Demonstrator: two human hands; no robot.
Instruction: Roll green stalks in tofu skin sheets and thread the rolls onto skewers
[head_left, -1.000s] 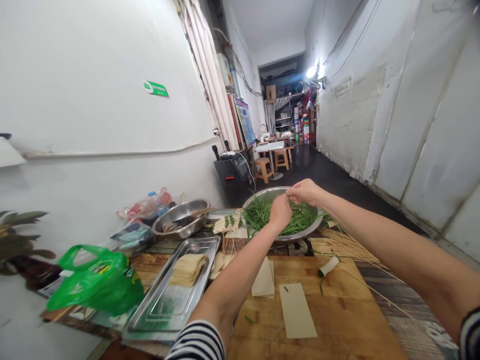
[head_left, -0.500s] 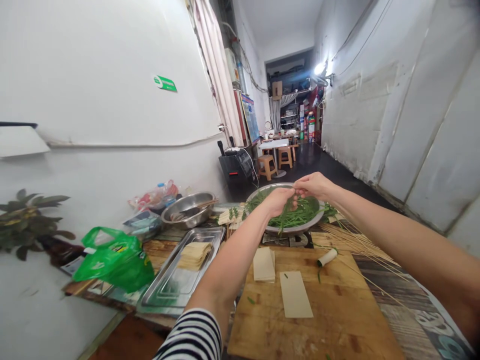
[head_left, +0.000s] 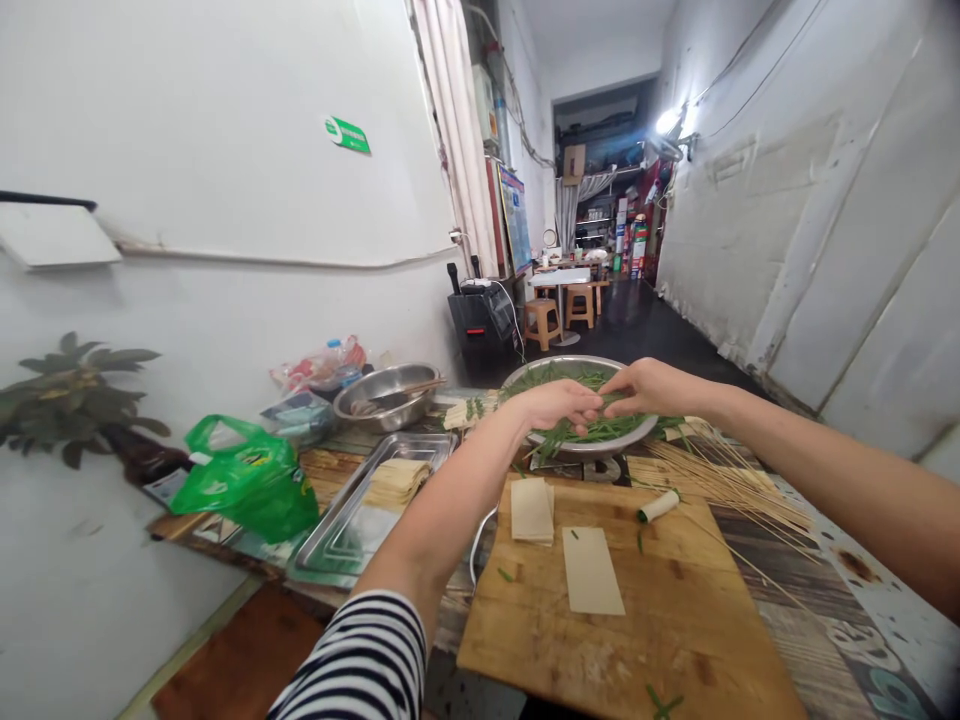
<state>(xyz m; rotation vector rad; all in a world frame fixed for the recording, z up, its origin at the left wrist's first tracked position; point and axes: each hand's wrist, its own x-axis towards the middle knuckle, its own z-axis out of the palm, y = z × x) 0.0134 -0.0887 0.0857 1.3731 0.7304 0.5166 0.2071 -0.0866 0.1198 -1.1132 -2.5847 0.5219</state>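
A steel bowl [head_left: 639,436] heaped with green chives [head_left: 553,438] stands at the far edge of the cutting board [head_left: 540,625]. Above it, my left hand [head_left: 561,403] has its fingers closed on some chives. My right hand [head_left: 639,387] meets it at the fingertips, thumb and fingers pinched on the same greens; the exact grip is partly hidden. Nearer me on the board lie a single pale tofu-skin sheet [head_left: 593,572], a small stack of such sheets [head_left: 532,511] and a rolled sheet [head_left: 660,506] with green showing at its end.
Thin wooden skewers [head_left: 731,490] spread over the table at right. To the left are a metal tray [head_left: 341,540] with stacked sheets [head_left: 397,484], a green plastic bag [head_left: 251,480] and another steel bowl [head_left: 390,412]. Chive scraps [head_left: 663,702] lie on the board's near edge.
My hands have come down slightly toward the bowl, still together. The view has shifted, so the scene sits a little further right and higher.
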